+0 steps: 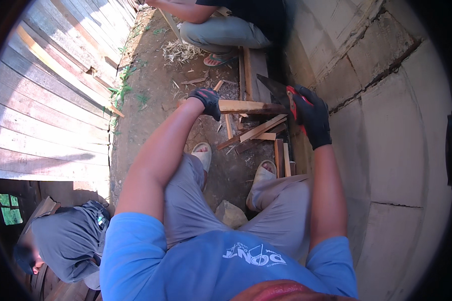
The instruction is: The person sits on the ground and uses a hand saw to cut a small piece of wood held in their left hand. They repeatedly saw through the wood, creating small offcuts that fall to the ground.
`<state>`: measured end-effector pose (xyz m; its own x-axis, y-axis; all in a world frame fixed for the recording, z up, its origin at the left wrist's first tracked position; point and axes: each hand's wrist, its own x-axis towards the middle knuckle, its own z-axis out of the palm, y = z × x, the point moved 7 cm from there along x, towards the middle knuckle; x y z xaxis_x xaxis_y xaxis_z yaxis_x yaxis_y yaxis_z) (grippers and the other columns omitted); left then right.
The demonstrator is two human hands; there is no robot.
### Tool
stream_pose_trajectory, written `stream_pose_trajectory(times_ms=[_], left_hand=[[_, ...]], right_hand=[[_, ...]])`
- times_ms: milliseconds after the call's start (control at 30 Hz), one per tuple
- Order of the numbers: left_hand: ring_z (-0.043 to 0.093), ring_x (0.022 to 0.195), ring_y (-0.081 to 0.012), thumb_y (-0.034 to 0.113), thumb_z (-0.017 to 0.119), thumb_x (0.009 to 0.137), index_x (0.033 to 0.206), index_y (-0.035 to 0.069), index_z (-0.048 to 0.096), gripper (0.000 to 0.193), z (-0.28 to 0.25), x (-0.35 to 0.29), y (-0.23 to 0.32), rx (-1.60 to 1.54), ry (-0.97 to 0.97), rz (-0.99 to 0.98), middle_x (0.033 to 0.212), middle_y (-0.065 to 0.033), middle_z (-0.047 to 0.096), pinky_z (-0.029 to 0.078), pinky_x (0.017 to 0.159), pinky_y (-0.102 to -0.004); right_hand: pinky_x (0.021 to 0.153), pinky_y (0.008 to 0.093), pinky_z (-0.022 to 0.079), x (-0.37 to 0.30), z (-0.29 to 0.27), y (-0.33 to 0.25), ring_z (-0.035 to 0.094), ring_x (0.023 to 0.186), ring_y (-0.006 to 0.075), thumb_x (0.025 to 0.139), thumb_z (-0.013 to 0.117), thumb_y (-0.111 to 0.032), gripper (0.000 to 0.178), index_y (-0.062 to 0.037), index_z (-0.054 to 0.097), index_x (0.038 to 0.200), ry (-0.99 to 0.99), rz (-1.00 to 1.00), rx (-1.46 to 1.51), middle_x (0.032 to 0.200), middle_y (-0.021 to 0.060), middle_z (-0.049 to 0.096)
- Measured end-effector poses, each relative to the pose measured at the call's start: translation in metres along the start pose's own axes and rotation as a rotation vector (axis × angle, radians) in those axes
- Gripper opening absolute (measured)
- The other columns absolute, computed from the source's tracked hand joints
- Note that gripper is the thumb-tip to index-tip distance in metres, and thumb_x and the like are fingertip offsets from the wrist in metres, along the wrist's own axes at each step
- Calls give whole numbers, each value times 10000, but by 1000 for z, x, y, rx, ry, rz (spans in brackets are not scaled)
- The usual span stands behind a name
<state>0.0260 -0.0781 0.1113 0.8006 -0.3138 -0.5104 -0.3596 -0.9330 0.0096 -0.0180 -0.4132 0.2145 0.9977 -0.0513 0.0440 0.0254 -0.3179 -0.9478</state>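
Observation:
My left hand (206, 102), in a dark glove, is closed round the left end of a wooden plank (253, 107) held crosswise in front of me. In my gloved right hand (312, 115) is the red and black handle of a hand saw (272, 90). Its dark blade points up and left, over the far side of the plank near its darker right end. Whether the teeth touch the wood I cannot tell. Below the plank lie several loose wood strips (263, 128), between my feet and the wall.
A concrete wall (386, 140) rises close on my right, a board wall (50, 115) on the left. Ahead sits a person (226, 35) beside wood shavings (181, 51). Another person (70, 241) bends at lower left. A pale stone or bag (231, 214) lies between my legs.

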Motion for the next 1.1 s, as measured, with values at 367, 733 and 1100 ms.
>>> stream_pose_trajectory(times_ms=[367,733,1100], left_hand=[[703,1200,-326,608,879,644,1220,86,773,785,35,13,-39,-47,-65,-104,1287,-153,743,569,1024,-439],[730,1093,-361,708,812,666,1169,112,788,780,29,6,-36,-47,89,-36,1161,-184,771,582,940,-456],[705,1151,-349,697,810,694,1246,100,728,818,-2,-24,-34,-91,255,-44,1235,-163,740,556,967,-452]], right_hand=[[1022,372,534,-11,12,-17,721,1166,263,940,731,-256,385,-45,751,1262,-59,-114,-144,1235,148,763],[1012,402,537,-6,30,-20,722,1162,306,937,707,-284,361,-90,768,1236,-51,-163,-314,1218,143,770],[991,387,543,-12,3,-16,733,1121,281,921,733,-311,411,-73,770,1254,73,-106,-282,1202,148,778]])
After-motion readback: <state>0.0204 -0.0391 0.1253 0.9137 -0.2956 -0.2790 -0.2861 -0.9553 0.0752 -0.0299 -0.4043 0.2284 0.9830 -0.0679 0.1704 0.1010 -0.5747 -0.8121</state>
